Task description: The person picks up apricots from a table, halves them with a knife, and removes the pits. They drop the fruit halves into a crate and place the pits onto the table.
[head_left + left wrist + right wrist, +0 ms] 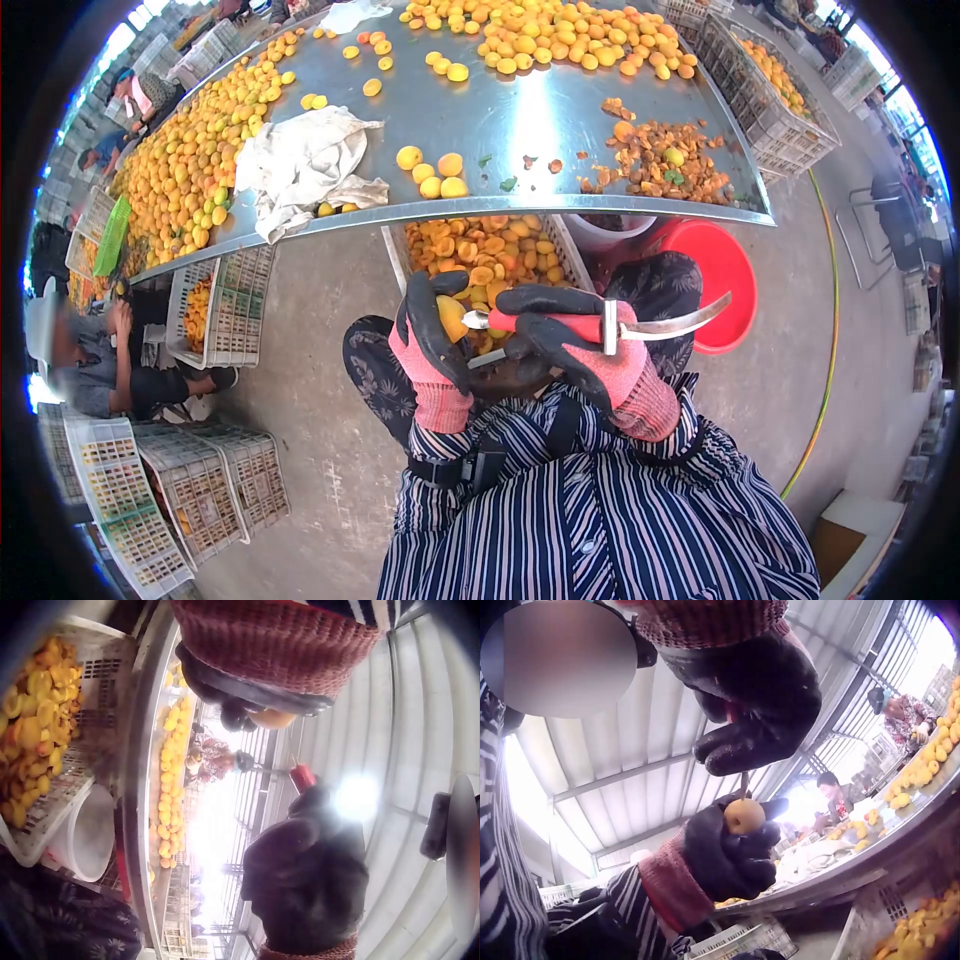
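My left hand (430,340) curls round a yellow fruit (452,318) above a crate (568,262) below the bench (420,208); my right (595,350) grips a red-handled tool (560,325), tip at the fruit. The flesh looks light, soft, easily bruised, perhaps slick: best cradled lightly around its sides.

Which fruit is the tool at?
The yellow-orange fruit in the left hand, the only one at the tip of the red-handled tool; those on the metal table lie loose.

No readable text, number, label or sign shows in any view (at least, none legible).
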Motion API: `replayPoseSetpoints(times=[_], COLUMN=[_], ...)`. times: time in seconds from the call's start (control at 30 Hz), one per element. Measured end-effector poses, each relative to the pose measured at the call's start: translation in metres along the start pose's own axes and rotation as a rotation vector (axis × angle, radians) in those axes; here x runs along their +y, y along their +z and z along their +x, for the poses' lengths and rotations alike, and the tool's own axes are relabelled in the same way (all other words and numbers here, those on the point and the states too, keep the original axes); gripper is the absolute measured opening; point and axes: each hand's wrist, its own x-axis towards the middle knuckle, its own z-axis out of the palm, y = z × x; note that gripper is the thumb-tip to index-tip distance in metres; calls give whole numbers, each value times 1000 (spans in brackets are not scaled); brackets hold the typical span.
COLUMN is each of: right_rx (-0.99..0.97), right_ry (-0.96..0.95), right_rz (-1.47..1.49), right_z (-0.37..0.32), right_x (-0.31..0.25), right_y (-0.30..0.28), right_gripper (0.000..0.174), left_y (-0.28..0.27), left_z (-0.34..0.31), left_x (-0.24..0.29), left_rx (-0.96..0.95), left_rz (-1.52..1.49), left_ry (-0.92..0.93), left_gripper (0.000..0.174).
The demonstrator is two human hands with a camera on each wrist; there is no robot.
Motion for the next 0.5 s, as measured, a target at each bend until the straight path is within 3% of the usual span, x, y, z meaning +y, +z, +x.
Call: replayPoseSetpoints(times=[0.13,0.2,0.27,0.33,0.4,0.43,0.5], right_rx=[65,34,2,33,6,-13,-90], right_ry=[31,34,40,-101,-146,-237,-319], right_rz=[26,16,5,-205,-178,-307,-500], right_z=[-2,-2,-2,-2,4,6,7], right_x=[11,6,5,16,32,32,48], right_y=[7,5,5,9,4,5,6], right_gripper=[26,27,28,33,41,43,54], left_y=[2,5,6,8,12,12,9], left_z=[0,-4,-5,-6,-5,-2,-1], left_x=[-1,5,4,0,-6,-8,-12], left_rx=[51,108,112,115,82,79,-245], left_rz=[171,-45,-67,-92,-239,-242,88], left_ry=[207,-16,33,83,-170,-161,72], left_gripper=[24,23,24,24,24,24,28])
